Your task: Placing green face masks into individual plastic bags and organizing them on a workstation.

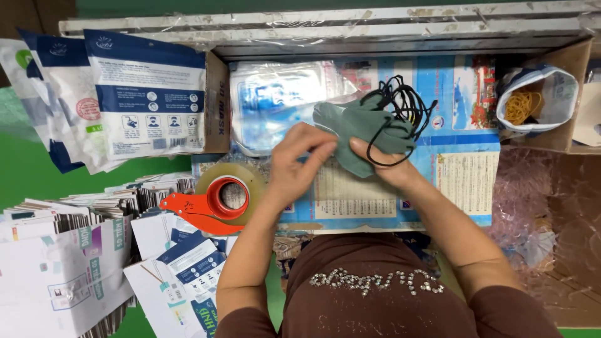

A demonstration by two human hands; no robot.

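Right hand (382, 164) closed on a stack of grey-green fabric face masks (363, 128) (black ear loops dangling). Left hand (294, 166), fingers curled, pinching its near edge. Left of the masks, an orange-handled roll of clear packing tape (224, 197).

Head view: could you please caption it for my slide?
Both hands, left hand and right hand, hold grey-green face masks with black ear loops.

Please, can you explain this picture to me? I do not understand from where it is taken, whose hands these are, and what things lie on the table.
The one picture comes from a camera worn on a person's head, looking down. The left hand and right hand together hold a stack of grey-green face masks with black ear loops. Below lies a blue printed sheet. At the left are an orange tape dispenser, flat packages and folded cartons. At the upper right, a bag of rubber bands.
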